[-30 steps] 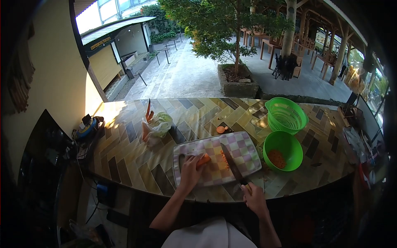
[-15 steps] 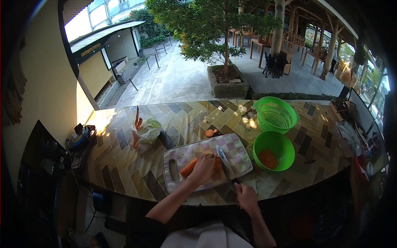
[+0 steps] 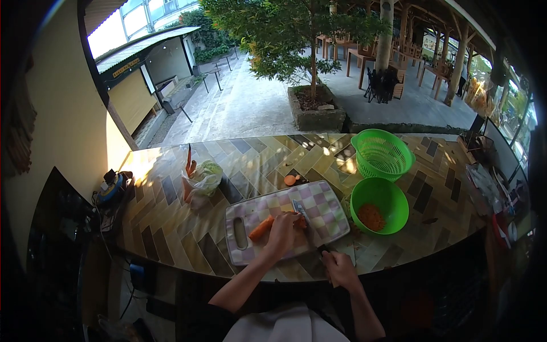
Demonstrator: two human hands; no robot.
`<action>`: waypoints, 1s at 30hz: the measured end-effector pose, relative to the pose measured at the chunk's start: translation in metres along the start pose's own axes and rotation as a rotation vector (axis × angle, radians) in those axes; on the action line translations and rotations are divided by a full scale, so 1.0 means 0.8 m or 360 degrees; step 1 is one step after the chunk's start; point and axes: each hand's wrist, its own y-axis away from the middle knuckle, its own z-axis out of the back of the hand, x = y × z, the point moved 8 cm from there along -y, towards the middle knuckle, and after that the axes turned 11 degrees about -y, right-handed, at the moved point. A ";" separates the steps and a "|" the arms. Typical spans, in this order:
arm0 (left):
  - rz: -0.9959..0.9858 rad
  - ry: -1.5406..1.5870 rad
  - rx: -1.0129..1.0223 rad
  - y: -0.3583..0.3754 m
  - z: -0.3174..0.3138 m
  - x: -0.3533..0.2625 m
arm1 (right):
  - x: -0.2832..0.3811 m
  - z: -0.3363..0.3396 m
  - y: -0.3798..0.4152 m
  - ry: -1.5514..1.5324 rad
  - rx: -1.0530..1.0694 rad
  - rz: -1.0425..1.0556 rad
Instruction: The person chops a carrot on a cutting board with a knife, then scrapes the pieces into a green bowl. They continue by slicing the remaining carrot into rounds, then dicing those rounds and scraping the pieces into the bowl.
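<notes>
A carrot (image 3: 261, 228) lies on the checkered cutting board (image 3: 273, 200), and my left hand (image 3: 282, 229) is closed over its right part. Orange pieces show just right of my fingers, partly hidden by them. My right hand (image 3: 339, 269) grips the dark handle of a knife (image 3: 302, 211), whose blade points away from me across the board, close beside my left fingertips. To the board's right, a green bowl (image 3: 393, 199) holds chopped carrot (image 3: 371, 218). Behind the board lie carrot end pieces (image 3: 292, 180).
A green colander (image 3: 383, 149) stands behind the bowl. At left is a plastic bag (image 3: 203, 181) with carrots and a pale green vegetable. Cables and a blue item (image 3: 111, 188) sit at the table's left edge; assorted items (image 3: 484, 185) crowd the right edge.
The knife blade has shifted slightly left, nearer my left fingertips, and turned more edge-on. My left hand stays on the carrot. The whole view has shifted slightly.
</notes>
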 end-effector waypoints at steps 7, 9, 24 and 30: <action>0.0027 -0.0009 0.0110 -0.012 0.036 -0.050 | 0.016 0.009 0.010 -0.0161 -0.0021 -0.0091; 0.0020 0.0001 0.0102 -0.015 0.042 -0.061 | 0.023 0.014 0.013 -0.0182 -0.0040 -0.0084; -0.0465 0.0229 0.0115 -0.096 -0.020 -0.199 | 0.088 0.132 0.087 -0.0246 -0.0532 -0.0015; -0.0498 0.0159 0.0136 -0.112 -0.068 -0.229 | 0.124 0.168 0.114 0.1116 -0.1122 0.0546</action>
